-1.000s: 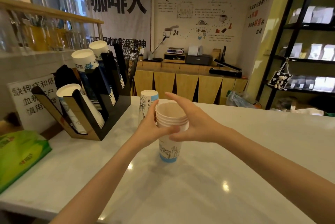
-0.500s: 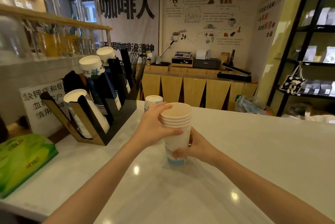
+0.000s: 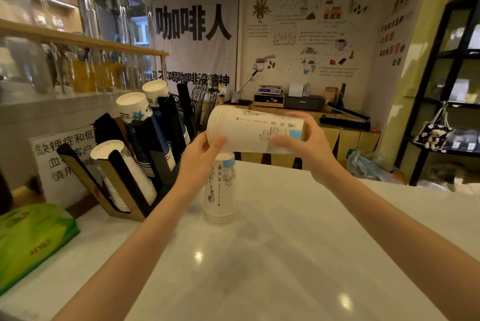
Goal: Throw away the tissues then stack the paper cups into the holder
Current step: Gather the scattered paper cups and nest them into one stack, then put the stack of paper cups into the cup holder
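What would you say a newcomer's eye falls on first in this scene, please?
Probably the stack of paper cups held sideways in mid-air at centre, the left hand at its rim end and the right hand at its base. Just below, a second stack stands upside down on the white counter, beside the black cup holder at left.

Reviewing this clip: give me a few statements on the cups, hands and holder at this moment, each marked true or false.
1. Both hands hold a nested cup stack lying sideways in the air. True.
2. Its rims point toward the right hand. False: the rims face the left hand.
3. A second cup stack stands upside down on the counter. True.
4. The cup holder is empty. False: several slots hold cups.
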Action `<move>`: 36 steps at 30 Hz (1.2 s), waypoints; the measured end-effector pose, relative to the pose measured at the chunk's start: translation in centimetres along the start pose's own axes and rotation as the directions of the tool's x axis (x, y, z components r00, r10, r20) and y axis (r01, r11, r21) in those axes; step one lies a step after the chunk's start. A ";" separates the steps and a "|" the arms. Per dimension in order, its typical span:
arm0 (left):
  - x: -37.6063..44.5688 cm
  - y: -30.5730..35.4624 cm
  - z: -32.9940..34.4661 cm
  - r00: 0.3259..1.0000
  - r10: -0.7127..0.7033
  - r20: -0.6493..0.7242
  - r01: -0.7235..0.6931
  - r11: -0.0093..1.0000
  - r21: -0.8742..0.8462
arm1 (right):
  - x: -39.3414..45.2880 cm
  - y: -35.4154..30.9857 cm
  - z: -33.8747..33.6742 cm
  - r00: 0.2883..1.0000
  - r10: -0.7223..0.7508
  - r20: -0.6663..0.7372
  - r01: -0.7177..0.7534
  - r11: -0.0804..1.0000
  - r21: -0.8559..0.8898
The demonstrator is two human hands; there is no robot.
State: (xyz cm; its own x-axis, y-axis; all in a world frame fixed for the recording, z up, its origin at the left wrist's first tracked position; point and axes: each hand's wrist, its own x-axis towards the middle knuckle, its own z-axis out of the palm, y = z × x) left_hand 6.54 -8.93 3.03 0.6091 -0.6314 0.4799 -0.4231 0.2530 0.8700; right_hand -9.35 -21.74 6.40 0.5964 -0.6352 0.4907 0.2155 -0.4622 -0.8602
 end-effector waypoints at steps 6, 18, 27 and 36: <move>0.2 -0.2 0.8 1.000 -0.014 0.018 0.014 0.999 -0.034 | 3.3 -2.2 1.9 0.976 -0.192 -0.108 0.191 0.981 -0.020; 0.0 -5.7 -0.8 0.965 -0.263 -0.015 0.255 0.920 0.298 | 6.5 2.5 7.7 0.986 -0.161 0.053 0.169 0.957 -0.238; -1.5 -8.8 -0.8 0.914 -0.404 0.033 0.355 0.837 0.417 | 5.0 6.1 9.2 0.985 -0.073 0.155 0.117 0.947 -0.300; -2.5 -11.3 -0.9 0.880 -0.443 0.169 0.418 0.893 0.167 | 4.1 7.8 9.9 0.985 0.000 0.170 0.058 0.942 -0.332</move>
State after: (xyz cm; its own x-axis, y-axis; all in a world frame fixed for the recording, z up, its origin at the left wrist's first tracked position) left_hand 10.38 -9.54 -7.94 0.6104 -0.7919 0.0179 -0.2355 -0.1599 0.9586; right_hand 2.46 -21.81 0.36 0.7191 -0.5206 0.4603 -0.0194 -0.6772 -0.7355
